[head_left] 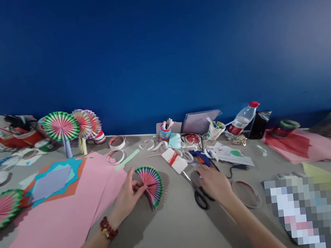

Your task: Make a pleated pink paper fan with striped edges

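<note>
My left hand [129,197] pinches a pleated paper fan [153,184] at its inner fold. The fan is spread roughly in a half circle, pink and lilac with a green edge. My right hand [214,182] is over the table, its fingers bent downward beside a blue glue gun [202,156]. Its fingertips are partly hidden, so whether they touch the glue gun or grip anything cannot be made out. Scissors with black handles [201,200] lie just left of and partly under that hand, their blades toward a white block wrapped with red [174,161].
Pink paper sheets [74,216] spread at left under blue and orange pieces. Round paper fans on stands [61,126] are at the back left. Tape rolls [117,142], a pencil cup [165,132] and a leaning plastic bottle [243,119] line the back. A clear ring [246,194] lies right of my wrist.
</note>
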Tool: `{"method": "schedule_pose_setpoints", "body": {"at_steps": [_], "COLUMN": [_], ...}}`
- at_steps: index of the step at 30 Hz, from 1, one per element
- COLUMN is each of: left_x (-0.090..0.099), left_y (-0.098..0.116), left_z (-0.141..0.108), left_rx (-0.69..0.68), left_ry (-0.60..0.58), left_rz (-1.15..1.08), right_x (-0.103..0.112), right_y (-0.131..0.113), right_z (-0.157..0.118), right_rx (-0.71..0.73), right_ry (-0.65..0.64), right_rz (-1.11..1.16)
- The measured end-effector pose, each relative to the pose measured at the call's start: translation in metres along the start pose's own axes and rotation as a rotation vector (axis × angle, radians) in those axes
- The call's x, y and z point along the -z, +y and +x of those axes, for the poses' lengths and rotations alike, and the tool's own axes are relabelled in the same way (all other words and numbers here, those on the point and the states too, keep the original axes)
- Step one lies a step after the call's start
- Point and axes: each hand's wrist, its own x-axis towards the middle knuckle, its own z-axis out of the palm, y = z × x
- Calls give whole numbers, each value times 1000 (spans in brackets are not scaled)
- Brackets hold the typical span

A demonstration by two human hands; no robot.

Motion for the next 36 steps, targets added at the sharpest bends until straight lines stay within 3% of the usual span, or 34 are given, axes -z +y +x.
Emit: {"method": "schedule_pose_setpoints", "body": {"at_steps": [5,10,14,18,22,26,30,33,36], "left_x": [-4,-4,-4,-4,-5,-7,-9,-10,-10], "left_y": [-7,-12,-13,-9,-8,-9,-4,2,6], "left_z": [0,-1,-1,-4,-6,-5,-7,-9,-10], "left_rx": [-24,-47,-65,-71,-89,-102,-106,-99,-91], "left_ry": [7,38,47,45,25,27,44,51,51], "left_rz": [20,38,30,59,75,135,123,91,125], "right_x": [-1,-6,-8,-6,3,7,3,6,12], "right_y": [-24,-51,-58,-34,18,59,67,59,47], "right_z": [24,46,48,43,46,54,58,62,72], "right_rx": [63,158,211,214,-115,-253,-246,-261,-173], "right_ry": [130,121,115,174,323,292,265,310,327], "right_rz": [68,70,90,183,169,130,141,148,166]}}
